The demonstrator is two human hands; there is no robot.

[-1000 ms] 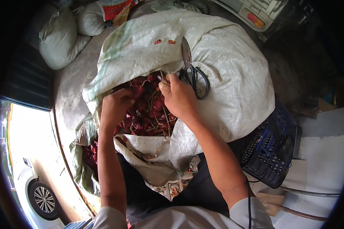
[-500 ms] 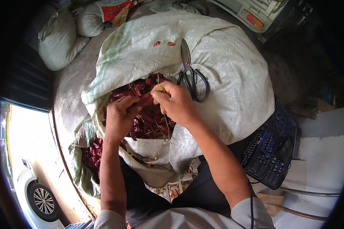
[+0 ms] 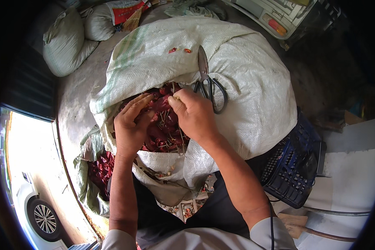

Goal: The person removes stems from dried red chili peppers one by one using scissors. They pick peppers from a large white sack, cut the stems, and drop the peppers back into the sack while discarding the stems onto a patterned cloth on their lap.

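Dried red chillies (image 3: pixel 162 129), stemmed, heaped in the open mouth of a white woven sack (image 3: pixel 246 83); stalks lie every way, no single axis. Left hand (image 3: pixel 131 123) rests on the heap, fingers together, slightly curled. Right hand (image 3: pixel 193 114) pinches one chilli between thumb and forefinger. Scissors (image 3: pixel 208 83) lie on the sack just beyond, blades pointing away. Blue plastic crate (image 3: pixel 296 166) crowds the right; bare floor lies left.
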